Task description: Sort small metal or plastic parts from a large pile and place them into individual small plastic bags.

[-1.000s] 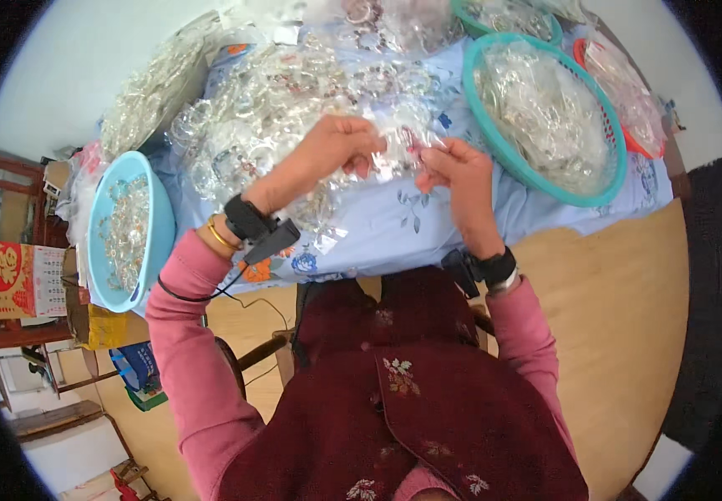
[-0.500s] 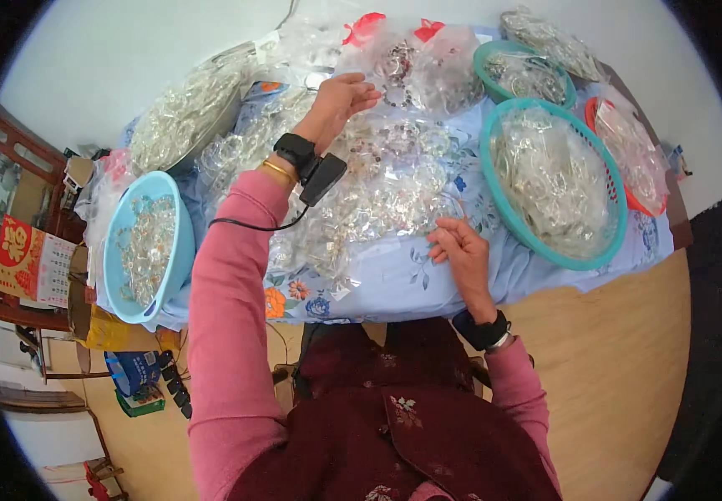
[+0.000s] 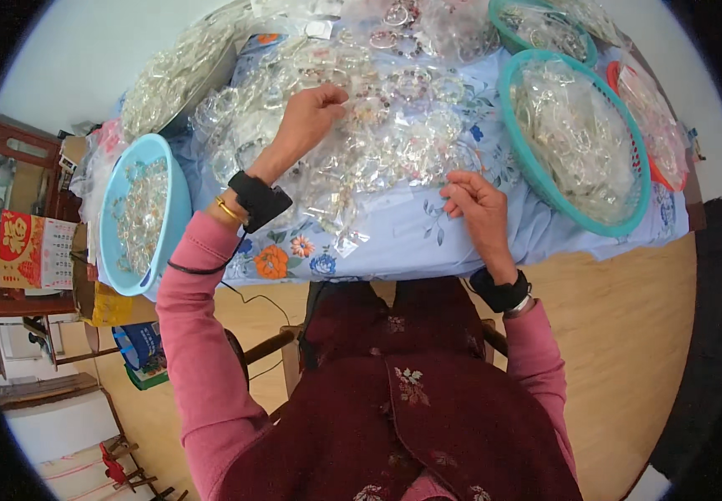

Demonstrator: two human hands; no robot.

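Over a broad pile of beaded bracelets in clear plastic bags (image 3: 411,154), my left hand (image 3: 312,123) is bent down with its fingers drawn together. What its fingertips pinch, if anything, is too small to make out. Lower and to the right, my right hand (image 3: 479,210) hovers at the near right side of the pile. Its fingers are loosely bent and slightly apart, and nothing clear shows between them. Bare patterned blue cloth (image 3: 394,250) lies just left of this hand.
On the left stands a light blue basin (image 3: 179,209) with loose bracelets. A teal basket (image 3: 640,196) of bagged pieces is at the right, beside a red basket (image 3: 670,179) and a smaller teal basket (image 3: 499,25). A heaped tray (image 3: 181,79) sits at the far left.
My left hand has come back nearer from the far side of the pile, and its fingers have curled in. The right hand keeps about the same pose. The whole view has shifted.
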